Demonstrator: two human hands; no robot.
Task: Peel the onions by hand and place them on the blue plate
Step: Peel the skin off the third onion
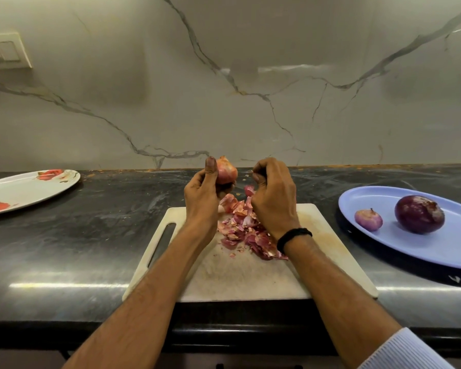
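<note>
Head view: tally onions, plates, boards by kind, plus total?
Onions: 3 — one in the left hand at, small peeled onion and large peeled onion on the blue plate
Plates: 2 — blue plate, floral plate
Cutting boards: 1
Total: 6

Open counter on both flanks, clutter in the middle

The peel heap [246, 230] covers the middle of the board [250, 275], under both raised hands; the board's near half is bare. Dark counter [104, 222] lies open between the board and the floral plate [24, 190] at left. On the blue plate [450, 251], two peeled onions [419, 214] fill the far part; its near part is bare.
</note>
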